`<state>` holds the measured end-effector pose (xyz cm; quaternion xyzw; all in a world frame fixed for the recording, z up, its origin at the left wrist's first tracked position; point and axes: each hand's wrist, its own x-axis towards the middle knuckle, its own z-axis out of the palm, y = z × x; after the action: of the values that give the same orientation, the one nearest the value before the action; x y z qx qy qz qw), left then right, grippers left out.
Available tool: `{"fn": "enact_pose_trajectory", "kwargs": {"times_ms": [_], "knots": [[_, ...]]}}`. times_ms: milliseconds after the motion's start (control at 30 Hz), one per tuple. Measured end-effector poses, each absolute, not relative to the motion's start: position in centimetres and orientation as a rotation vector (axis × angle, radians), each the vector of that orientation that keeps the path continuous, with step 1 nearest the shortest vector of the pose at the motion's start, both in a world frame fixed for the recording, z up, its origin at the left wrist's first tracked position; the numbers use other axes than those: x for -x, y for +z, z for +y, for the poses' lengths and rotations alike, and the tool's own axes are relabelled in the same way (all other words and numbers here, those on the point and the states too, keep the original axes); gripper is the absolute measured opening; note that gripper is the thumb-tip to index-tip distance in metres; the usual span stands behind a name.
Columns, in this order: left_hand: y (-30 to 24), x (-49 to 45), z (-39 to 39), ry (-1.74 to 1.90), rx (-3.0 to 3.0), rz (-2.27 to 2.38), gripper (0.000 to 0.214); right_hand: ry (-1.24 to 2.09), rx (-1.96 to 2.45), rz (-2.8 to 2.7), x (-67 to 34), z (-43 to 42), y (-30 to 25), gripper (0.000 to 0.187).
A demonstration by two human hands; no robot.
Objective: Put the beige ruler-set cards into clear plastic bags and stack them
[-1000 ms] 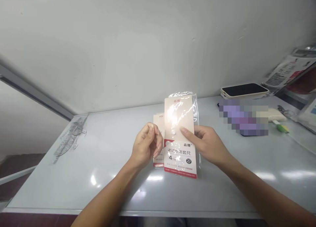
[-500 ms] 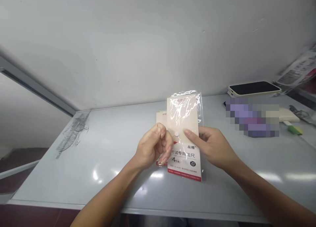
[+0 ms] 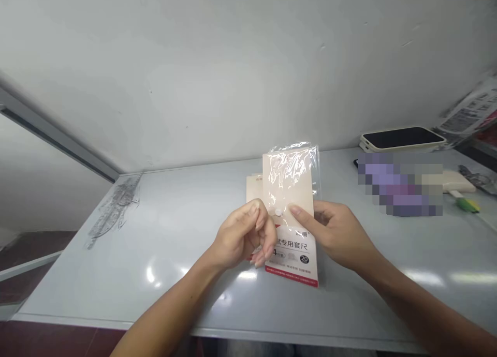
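Clear plastic film wraps a peach card printed with dark Chinese text and a red foot, forming a flexible retail sleeve (image 3: 290,178) that stands nearly upright between the two hands, just above or on the desk; the contact there cannot be told. The glare on its crinkled film has dulled since a moment ago, so the creases read more softly. The right hand (image 3: 338,230) grips its right edge, the index finger lying flat on the front beside a small white disc (image 3: 278,211) and the other fingers passing behind. The left hand (image 3: 240,238) curls its fingers together over the lower card, though whether they pinch it cannot be told. A second peach card (image 3: 254,189) sits behind. The smooth, pale grey desk (image 3: 116,279) shines under reflected lights. Farther right lie a phone in a cream case (image 3: 402,138) and printed plastic packaging (image 3: 468,111), below a scuffed white wall (image 3: 194,72).
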<state>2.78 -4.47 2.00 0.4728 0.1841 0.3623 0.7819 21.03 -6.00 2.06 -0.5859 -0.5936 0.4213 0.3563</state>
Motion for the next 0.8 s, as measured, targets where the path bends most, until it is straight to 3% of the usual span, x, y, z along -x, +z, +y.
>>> {"fn": "enact_pose_trajectory", "kwargs": {"times_ms": [800], "knots": [[1.16,-2.92,-4.07,0.752,-1.005,0.376,0.050,1.070,1.503,-1.545,-20.74,-6.05,1.84,0.038]]}}
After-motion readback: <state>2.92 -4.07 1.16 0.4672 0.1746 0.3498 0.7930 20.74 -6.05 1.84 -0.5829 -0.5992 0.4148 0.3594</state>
